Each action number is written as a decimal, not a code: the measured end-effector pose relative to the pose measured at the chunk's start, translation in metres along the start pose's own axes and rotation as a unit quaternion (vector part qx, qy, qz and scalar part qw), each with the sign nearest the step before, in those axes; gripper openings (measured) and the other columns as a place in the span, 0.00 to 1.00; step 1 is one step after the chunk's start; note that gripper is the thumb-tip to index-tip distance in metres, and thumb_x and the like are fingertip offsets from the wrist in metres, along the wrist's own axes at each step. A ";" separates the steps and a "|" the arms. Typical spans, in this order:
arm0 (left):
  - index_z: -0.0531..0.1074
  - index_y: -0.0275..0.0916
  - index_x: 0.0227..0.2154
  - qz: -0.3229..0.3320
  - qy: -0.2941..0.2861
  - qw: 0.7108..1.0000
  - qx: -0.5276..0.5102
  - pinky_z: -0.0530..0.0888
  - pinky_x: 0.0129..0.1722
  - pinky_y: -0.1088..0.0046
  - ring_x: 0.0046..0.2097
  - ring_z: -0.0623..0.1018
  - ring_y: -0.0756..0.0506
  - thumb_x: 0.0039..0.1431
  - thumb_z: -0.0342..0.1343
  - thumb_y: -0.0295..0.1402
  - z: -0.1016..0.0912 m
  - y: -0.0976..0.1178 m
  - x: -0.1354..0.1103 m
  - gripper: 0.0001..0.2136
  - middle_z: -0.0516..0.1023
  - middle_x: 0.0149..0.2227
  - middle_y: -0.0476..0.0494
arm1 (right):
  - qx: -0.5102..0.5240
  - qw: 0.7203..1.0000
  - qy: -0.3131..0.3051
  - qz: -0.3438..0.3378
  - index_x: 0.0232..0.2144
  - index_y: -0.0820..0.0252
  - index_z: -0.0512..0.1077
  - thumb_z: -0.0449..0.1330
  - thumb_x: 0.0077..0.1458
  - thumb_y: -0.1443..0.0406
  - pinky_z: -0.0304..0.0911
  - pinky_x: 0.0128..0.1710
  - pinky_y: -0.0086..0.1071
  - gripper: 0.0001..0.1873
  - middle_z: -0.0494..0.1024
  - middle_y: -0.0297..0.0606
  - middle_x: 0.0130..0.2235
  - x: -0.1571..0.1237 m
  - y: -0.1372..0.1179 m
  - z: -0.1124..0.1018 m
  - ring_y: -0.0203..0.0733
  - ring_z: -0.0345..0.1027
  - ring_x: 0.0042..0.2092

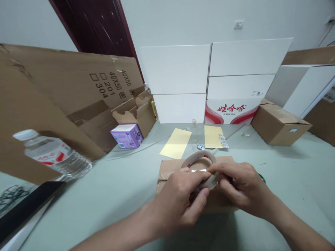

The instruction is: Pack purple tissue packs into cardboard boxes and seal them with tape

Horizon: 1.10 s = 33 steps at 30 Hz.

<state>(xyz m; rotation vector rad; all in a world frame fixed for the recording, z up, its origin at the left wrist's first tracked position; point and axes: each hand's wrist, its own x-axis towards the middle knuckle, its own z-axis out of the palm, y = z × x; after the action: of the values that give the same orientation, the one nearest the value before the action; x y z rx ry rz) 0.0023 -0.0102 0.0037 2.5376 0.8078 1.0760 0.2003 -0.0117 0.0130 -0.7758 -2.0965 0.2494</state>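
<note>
A roll of clear packing tape (199,157) is held over a brown cardboard box (167,166) in front of me. My left hand (183,195) grips the roll's near edge, thumb below and fingers above. With its fingertips, my right hand (242,184) pinches at the roll's right side, where a shiny bit of tape shows; the tape's end itself is too small to make out. Both hands cover much of the box's top. Partly hidden behind my right hand is a green round thing (262,178).
Two yellow paper sheets (176,143) lie beyond the box, one bearing small stickers (223,140). At left are a water bottle (59,155), a purple pack (127,136) and an open carton (145,111). White boxes (180,69) stack along the wall; a closed brown box (281,123) stands right.
</note>
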 end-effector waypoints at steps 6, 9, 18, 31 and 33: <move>0.72 0.38 0.42 0.004 0.018 1.000 -0.002 0.74 0.31 0.67 0.31 0.77 0.44 0.62 0.50 0.27 0.001 -0.001 -0.001 0.09 0.80 0.31 0.43 | 0.037 0.998 -0.029 0.037 0.42 0.62 0.76 0.56 0.57 0.71 0.59 0.21 0.22 0.13 0.75 0.29 0.23 -0.001 -0.001 0.000 0.29 0.63 0.21; 0.72 0.37 0.42 0.001 0.009 1.000 -0.005 0.74 0.32 0.67 0.32 0.78 0.43 0.60 0.50 0.26 0.001 -0.002 -0.001 0.09 0.81 0.32 0.41 | 0.018 0.999 -0.022 0.024 0.43 0.59 0.77 0.54 0.57 0.73 0.62 0.23 0.22 0.15 0.79 0.30 0.26 -0.002 0.000 0.002 0.29 0.66 0.22; 0.69 0.37 0.48 -0.022 0.027 0.999 0.015 0.75 0.40 0.66 0.40 0.80 0.42 0.63 0.49 0.26 0.004 -0.001 -0.002 0.12 0.82 0.42 0.38 | -0.055 0.993 0.091 0.043 0.33 0.57 0.69 0.58 0.59 0.69 0.68 0.27 0.25 0.02 0.77 0.32 0.27 -0.006 -0.005 0.009 0.34 0.70 0.27; 0.65 0.36 0.50 0.058 0.032 0.994 0.089 0.72 0.38 0.66 0.31 0.78 0.45 0.64 0.47 0.23 0.006 -0.001 -0.003 0.13 0.81 0.34 0.43 | -0.050 0.996 0.062 0.040 0.23 0.57 0.67 0.55 0.55 0.72 0.60 0.20 0.21 0.10 0.70 0.27 0.19 0.000 -0.009 0.007 0.29 0.62 0.20; 0.65 0.37 0.50 0.056 0.028 0.996 0.063 0.72 0.41 0.65 0.31 0.77 0.46 0.64 0.47 0.22 0.005 -0.001 -0.003 0.13 0.81 0.33 0.45 | -0.007 0.994 0.073 0.081 0.20 0.57 0.65 0.56 0.51 0.72 0.57 0.19 0.21 0.10 0.68 0.27 0.18 0.002 -0.007 0.006 0.29 0.60 0.19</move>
<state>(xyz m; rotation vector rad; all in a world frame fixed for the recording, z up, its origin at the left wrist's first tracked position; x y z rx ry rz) 0.0039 -0.0115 -0.0023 2.6982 0.7781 1.1705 0.1917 -0.0152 0.0131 -0.9451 -1.9028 0.2571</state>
